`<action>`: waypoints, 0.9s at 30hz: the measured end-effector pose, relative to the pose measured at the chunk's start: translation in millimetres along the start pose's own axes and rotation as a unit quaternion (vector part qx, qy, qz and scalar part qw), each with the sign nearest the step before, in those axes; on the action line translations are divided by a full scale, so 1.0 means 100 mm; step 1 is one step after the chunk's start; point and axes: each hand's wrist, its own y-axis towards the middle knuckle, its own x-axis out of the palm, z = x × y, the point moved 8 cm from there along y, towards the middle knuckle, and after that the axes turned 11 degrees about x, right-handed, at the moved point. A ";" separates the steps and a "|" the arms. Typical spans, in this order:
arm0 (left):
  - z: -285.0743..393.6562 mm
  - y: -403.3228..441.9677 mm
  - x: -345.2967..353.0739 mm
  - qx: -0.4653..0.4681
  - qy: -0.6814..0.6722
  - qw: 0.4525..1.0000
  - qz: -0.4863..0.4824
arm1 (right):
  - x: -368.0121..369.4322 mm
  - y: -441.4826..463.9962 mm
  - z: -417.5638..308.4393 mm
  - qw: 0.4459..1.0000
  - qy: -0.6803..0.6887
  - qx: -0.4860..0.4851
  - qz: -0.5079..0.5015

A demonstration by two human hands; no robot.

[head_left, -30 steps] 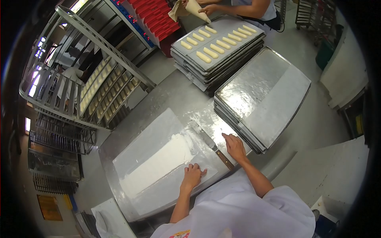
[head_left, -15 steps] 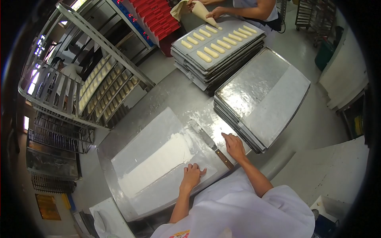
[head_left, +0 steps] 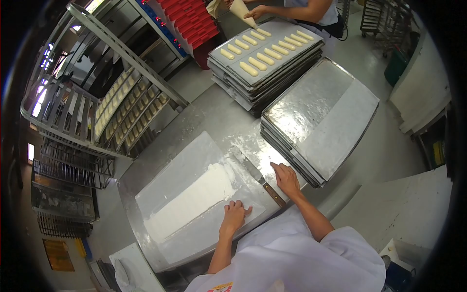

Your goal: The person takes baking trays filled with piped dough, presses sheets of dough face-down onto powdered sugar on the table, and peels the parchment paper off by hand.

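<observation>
On the steel table (head_left: 214,109) lies a sheet of paper (head_left: 192,148) with a long band of white cream or batter (head_left: 194,202) spread over it. My left hand (head_left: 234,216) rests on the paper's near edge, beside the white band, fingers slightly bent and apart, holding nothing. To its right, my right hand (head_left: 286,180) touches the tabletop with its fingers stretched forward, also without anything in it. Between the two hands lies a spatula (head_left: 273,194) with a wooden handle and a smeared metal blade.
A stack of baking trays (head_left: 311,121) stands close to my right hand. Behind it, a co-worker's hand (head_left: 257,12) holds a piping bag (head_left: 242,10) over a taller tray stack (head_left: 262,80) with piped strips on top. A rack (head_left: 131,58) with filled trays stands at left.
The co-worker's piping bag has shifted left and a little upward, and another strip shows on the tray's back row. Both my hands have stayed in place.
</observation>
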 end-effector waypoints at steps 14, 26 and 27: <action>-0.01 0.02 0.02 0.003 0.001 1.000 0.002 | 0.00 -0.01 0.01 1.000 0.004 0.004 0.007; 0.02 0.01 -0.07 0.008 -0.010 1.000 0.002 | 0.03 -0.01 0.04 1.000 -0.010 0.011 0.000; 0.01 0.01 -0.06 0.008 -0.010 1.000 0.002 | 0.05 -0.01 0.05 1.000 -0.009 0.014 -0.009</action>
